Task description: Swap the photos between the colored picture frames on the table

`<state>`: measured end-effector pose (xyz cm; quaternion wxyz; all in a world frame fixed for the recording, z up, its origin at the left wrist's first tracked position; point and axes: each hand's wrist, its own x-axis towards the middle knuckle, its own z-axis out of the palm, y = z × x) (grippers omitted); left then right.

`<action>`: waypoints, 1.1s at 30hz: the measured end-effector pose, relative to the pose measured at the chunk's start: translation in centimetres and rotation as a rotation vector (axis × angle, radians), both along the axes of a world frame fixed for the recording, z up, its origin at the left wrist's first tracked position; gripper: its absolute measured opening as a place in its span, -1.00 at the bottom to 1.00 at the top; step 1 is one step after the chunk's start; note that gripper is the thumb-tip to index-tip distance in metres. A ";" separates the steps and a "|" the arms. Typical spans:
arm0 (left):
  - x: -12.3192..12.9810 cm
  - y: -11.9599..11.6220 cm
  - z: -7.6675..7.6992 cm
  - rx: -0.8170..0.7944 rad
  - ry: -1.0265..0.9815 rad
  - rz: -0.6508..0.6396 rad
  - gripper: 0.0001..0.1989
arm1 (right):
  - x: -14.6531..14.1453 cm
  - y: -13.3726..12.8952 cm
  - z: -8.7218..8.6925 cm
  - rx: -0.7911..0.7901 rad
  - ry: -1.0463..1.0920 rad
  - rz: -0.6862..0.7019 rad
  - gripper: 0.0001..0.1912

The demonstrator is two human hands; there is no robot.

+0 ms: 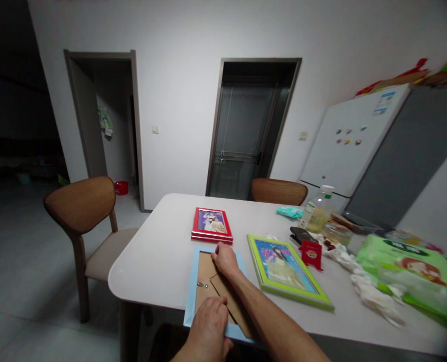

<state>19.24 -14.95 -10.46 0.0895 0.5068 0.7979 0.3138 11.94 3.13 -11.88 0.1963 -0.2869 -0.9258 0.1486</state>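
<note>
A light blue picture frame (191,291) lies face down at the table's near edge, its brown backing board (204,269) and folded stand showing. My left hand (211,319) is closed around the near side of this frame, with the thumb partly under the edge. At the far side, my right hand (225,259) has its fingers bent and pressed together where the backing meets the rim; what the fingertips pinch is hidden. Just beyond lies a stack of red picture frames (213,225), the top one face up. A green picture frame (286,269) rests face up on the right.
On the table's right are a red card (311,255), a dark phone-like object (302,235), a bottle (317,208), a glass jar (337,234), crumpled tissue (374,294) and a green pack (408,269). Wooden chairs stand left (82,206) and behind (278,191) the table.
</note>
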 end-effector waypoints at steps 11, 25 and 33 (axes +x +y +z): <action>-0.7 -0.4 0.4 -0.036 0.016 -0.037 -0.49 | 3.0 2.4 2.1 -0.086 0.093 0.121 -0.79; 0.5 0.1 1.0 -0.129 0.080 -0.130 -0.58 | 2.3 1.0 0.7 -0.036 0.024 0.096 -0.88; 0.7 0.0 0.9 -0.249 0.072 -0.091 -0.45 | 3.2 0.6 -0.4 -0.013 0.065 0.154 -0.81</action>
